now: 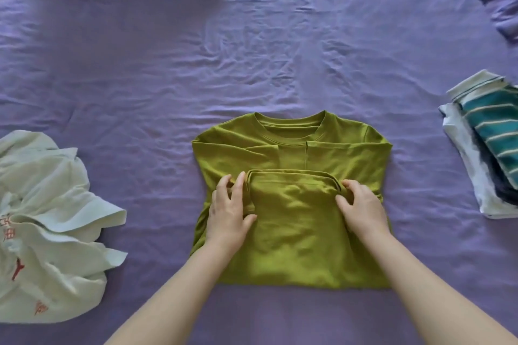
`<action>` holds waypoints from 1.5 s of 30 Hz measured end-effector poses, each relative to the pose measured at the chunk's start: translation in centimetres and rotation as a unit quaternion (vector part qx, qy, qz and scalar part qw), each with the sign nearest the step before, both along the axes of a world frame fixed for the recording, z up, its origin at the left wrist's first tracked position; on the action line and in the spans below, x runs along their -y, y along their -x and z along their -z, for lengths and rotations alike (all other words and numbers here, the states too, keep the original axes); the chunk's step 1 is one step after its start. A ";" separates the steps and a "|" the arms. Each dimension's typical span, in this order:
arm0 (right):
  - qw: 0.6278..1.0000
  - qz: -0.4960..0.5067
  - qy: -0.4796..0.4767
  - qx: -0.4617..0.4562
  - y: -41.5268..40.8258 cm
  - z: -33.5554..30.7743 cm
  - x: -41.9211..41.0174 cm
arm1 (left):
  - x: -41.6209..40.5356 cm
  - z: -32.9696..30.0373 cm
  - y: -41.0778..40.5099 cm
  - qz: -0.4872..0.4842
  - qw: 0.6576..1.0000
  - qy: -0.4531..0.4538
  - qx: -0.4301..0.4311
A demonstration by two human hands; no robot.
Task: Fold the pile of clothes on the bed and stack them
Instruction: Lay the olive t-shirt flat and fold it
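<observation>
Both forearms reach in, left hand (pixel 229 216) and right hand (pixel 361 210) each pinching a corner of the green t-shirt (pixel 291 154) hem, fingers curled on the fabric. I'd carry both corners up evenly toward the collar so the 2 edges line up. The collar lies just beyond the fingertips.

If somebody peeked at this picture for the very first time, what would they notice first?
The bright green shirt in the middle of the purple bed sheet grabs the eye, with the left hand and right hand gripping the corners of its folded-up hem. Next comes the crumpled white clothing at the left edge, and the small folded stack with a teal striped top at the right edge.
</observation>
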State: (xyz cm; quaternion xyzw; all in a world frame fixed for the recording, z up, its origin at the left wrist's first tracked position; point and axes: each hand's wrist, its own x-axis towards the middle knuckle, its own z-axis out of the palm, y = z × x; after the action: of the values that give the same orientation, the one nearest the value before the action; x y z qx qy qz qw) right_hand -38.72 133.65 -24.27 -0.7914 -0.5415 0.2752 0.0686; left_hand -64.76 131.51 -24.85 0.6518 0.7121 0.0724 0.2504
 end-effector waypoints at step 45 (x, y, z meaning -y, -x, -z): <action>0.898 0.204 -0.162 -0.355 -8.0 -2.7 -11.5 | -14.3 -4.5 4.8 -0.405 0.860 -0.129 0.283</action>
State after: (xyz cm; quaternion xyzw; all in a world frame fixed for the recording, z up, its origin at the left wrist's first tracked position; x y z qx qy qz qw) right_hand -30.73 145.15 -21.59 -0.7123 -0.3451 0.4265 0.4378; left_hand -69.51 145.78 -20.32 0.2842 0.7962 0.4400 0.3029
